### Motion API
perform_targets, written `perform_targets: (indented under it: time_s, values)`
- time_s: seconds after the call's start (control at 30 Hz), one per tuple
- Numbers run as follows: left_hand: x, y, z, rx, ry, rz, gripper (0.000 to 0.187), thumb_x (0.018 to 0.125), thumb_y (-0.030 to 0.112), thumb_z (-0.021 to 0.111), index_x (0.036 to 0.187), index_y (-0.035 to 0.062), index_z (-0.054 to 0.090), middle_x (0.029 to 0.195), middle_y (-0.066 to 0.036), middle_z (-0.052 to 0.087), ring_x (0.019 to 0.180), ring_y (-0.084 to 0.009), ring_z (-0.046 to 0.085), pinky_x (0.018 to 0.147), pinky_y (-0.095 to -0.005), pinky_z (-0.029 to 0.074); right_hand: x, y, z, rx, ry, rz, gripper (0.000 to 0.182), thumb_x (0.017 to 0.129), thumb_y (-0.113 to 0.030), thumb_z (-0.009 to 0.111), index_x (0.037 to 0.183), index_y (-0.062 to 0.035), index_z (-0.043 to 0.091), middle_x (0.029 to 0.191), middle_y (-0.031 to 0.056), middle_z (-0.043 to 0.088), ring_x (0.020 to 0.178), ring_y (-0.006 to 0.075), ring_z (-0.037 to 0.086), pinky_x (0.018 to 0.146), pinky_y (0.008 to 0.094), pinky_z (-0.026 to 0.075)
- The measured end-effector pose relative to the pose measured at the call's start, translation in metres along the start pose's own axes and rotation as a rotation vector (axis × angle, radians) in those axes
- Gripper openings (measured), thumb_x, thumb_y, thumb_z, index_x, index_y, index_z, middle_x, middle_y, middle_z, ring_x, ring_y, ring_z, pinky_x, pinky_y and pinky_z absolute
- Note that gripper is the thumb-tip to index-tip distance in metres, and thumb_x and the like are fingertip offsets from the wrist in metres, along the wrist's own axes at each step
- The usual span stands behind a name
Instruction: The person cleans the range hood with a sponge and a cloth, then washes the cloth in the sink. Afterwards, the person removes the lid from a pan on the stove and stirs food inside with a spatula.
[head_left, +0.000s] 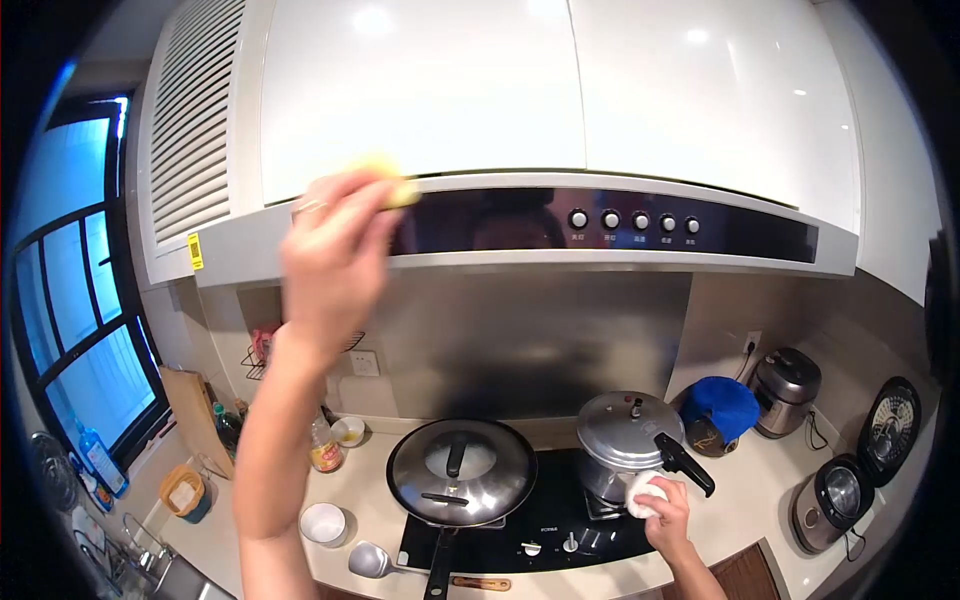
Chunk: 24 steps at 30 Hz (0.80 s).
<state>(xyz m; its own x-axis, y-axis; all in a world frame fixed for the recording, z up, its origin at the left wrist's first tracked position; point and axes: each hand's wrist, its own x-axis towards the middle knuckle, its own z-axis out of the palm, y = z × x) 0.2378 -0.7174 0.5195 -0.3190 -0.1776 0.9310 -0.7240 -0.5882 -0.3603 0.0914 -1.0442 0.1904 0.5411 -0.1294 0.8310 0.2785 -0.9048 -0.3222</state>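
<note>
My left hand [340, 245] is raised to the range hood [620, 262], fingers closed on a yellow sponge [405, 194] at the upper left of its dark front panel; hand and sponge are blurred by motion. Low on the right, my right hand [669, 515] grips a bunched white cloth [645, 490] beside the pressure cooker [612, 432]. That cooker, its lid on and black handle pointing right, stands on the black gas stove [560, 548]. A lidded wok [425, 490] occupies the left burner, below my left arm.
White cabinets [420, 90] sit above the hood. On the counter are a white bowl [323, 524], a metal spatula [370, 560], a sauce bottle [326, 450] and an open-lidded rice cooker [835, 500]. A blue-covered pot [722, 405] stands near another cooker [785, 390]. A window [90, 290] is at left.
</note>
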Motion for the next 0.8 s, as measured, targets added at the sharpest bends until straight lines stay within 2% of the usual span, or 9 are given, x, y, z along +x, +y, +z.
perform_targets:
  time_s: [0.03,0.07,0.2,0.27,0.33,0.43,0.53,0.6,0.8]
  values:
    - [0.008,0.016,0.014,-0.090,-0.009,-0.023,0.016,0.070,0.000,0.060,0.086,0.0011,0.061,0.087,-0.011,0.058,0.082,-0.0233,0.055,0.072,-0.0307,0.044,0.007,-0.006,0.005,0.018,-0.005,-0.021,0.043,0.046,0.009,0.046,0.078,-0.0111,0.066,0.094,0.0124,0.054,0.085,0.0303,0.047,0.075,0.0352,0.041]
    - [0.017,0.021,0.026,-0.090,0.019,0.141,0.016,0.069,0.000,0.061,0.085,0.0022,0.061,0.085,-0.010,0.058,0.080,-0.0228,0.055,0.069,-0.0304,0.045,0.015,-0.011,0.011,0.035,-0.006,-0.051,0.042,0.046,0.008,0.047,0.078,-0.0114,0.066,0.094,0.0125,0.054,0.085,0.0303,0.048,0.075,0.0356,0.041]
    - [0.005,-0.001,0.006,0.010,-0.043,0.148,0.015,0.068,-0.003,0.061,0.082,0.0006,0.060,0.083,-0.011,0.058,0.078,-0.0248,0.056,0.069,-0.0318,0.046,0.026,-0.026,0.025,0.087,-0.010,-0.145,0.039,0.046,0.006,0.048,0.075,-0.0117,0.066,0.092,0.0120,0.055,0.083,0.0299,0.049,0.075,0.0355,0.042]
    - [0.009,-0.009,-0.003,-0.008,-0.010,0.053,0.013,0.068,-0.003,0.060,0.081,0.0000,0.060,0.081,-0.011,0.059,0.077,-0.0251,0.056,0.069,-0.0318,0.046,0.012,-0.015,0.029,0.110,-0.030,-0.044,0.037,0.046,0.006,0.048,0.074,-0.0114,0.066,0.092,0.0118,0.056,0.083,0.0294,0.049,0.075,0.0351,0.042]
    - [0.016,0.002,0.013,0.011,0.038,0.087,0.011,0.069,-0.002,0.060,0.081,0.0000,0.060,0.080,-0.011,0.059,0.077,-0.0244,0.056,0.068,-0.0309,0.045,0.006,-0.014,0.038,0.134,-0.010,-0.001,0.037,0.047,0.005,0.047,0.073,-0.0112,0.067,0.091,0.0109,0.056,0.082,0.0287,0.049,0.074,0.0346,0.043]
    - [0.028,0.021,0.036,-0.060,0.023,0.208,0.011,0.069,-0.002,0.059,0.080,-0.0001,0.060,0.082,-0.011,0.059,0.077,-0.0248,0.056,0.068,-0.0309,0.046,0.019,-0.032,0.050,0.200,-0.056,-0.119,0.038,0.046,0.004,0.048,0.075,-0.0118,0.067,0.092,0.0094,0.056,0.084,0.0280,0.049,0.075,0.0347,0.043]
    - [0.016,-0.001,0.010,-0.013,-0.004,0.172,0.015,0.065,-0.005,0.055,0.078,0.0000,0.060,0.079,-0.012,0.058,0.076,-0.0269,0.056,0.068,-0.0342,0.046,0.018,-0.031,0.050,0.176,-0.035,-0.160,0.040,0.045,0.005,0.048,0.075,-0.0127,0.067,0.091,0.0100,0.056,0.083,0.0278,0.050,0.074,0.0345,0.043]
    - [0.013,-0.013,-0.005,0.048,-0.011,0.108,0.013,0.068,-0.005,0.059,0.081,-0.0014,0.060,0.081,-0.012,0.059,0.078,-0.0251,0.056,0.069,-0.0317,0.046,0.009,-0.021,0.047,0.156,-0.006,-0.067,0.040,0.045,0.005,0.048,0.075,-0.0126,0.067,0.091,0.0102,0.056,0.082,0.0278,0.050,0.074,0.0346,0.043]
    - [0.022,0.005,0.027,-0.005,0.064,0.292,0.014,0.064,-0.005,0.055,0.076,0.0006,0.058,0.076,-0.010,0.058,0.075,-0.0258,0.056,0.068,-0.0344,0.044,0.028,-0.046,0.051,0.200,-0.069,-0.185,0.038,0.045,0.003,0.049,0.075,-0.0125,0.067,0.091,0.0099,0.057,0.081,0.0280,0.050,0.073,0.0347,0.043]
